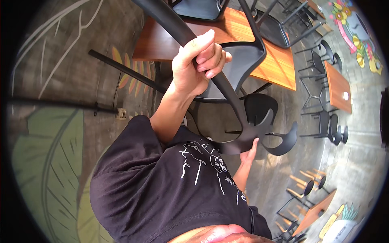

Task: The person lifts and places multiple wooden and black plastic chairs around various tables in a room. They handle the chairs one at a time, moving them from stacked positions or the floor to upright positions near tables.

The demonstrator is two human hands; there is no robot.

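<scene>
A black plastic chair (229, 91) with a curved, cut-out frame is held up in front of my body. My left hand (202, 59) wraps around its long, smooth bar, with the fingers curled over it. Lower down, my right hand (250, 152) holds the broad part where the curved pieces join; its thumb lies against the edge, and the other fingers are partly hidden behind the plastic. Beyond the chair is a wooden table (273, 71), partly covered by the chair in this view. Another dark chair (197, 9) is at that table's far side.
A black chair (269, 27) stands by the near table, and another chair's rounded back (260, 107) shows below it. A dark bar (127, 71) juts out near the painted wall (60, 170). Farther right are a wooden table (339, 86) and another table (316, 212) with several chairs.
</scene>
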